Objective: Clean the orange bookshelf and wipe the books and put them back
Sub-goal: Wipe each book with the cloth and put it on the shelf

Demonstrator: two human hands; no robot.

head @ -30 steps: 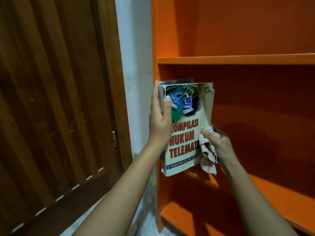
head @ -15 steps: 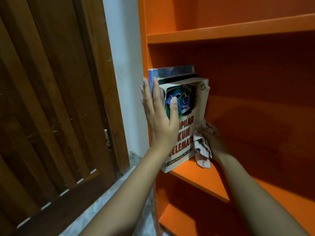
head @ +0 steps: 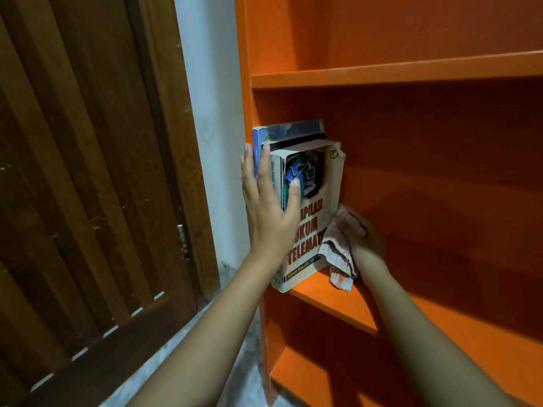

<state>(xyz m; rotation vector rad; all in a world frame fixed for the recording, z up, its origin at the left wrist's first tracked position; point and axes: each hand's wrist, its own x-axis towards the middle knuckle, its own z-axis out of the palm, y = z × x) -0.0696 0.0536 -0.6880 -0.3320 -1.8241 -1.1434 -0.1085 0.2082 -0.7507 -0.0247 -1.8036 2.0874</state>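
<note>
Since the cream paperback book (head: pixel 326 195) is now shelved (one done), flat left hand (head: pixel 270 212) steadies it, right hand (head: pixel 367 239) alongside grips striped cloth rag (head: pixel 338 254).

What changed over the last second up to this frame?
The Telematika book was pushed further back onto the shelf board, beside the other books. The left hand went from gripping its spine to pressing flat across the spines, thumb on the cover. Unchanged: the right hand holds the cloth beside the book.
</note>
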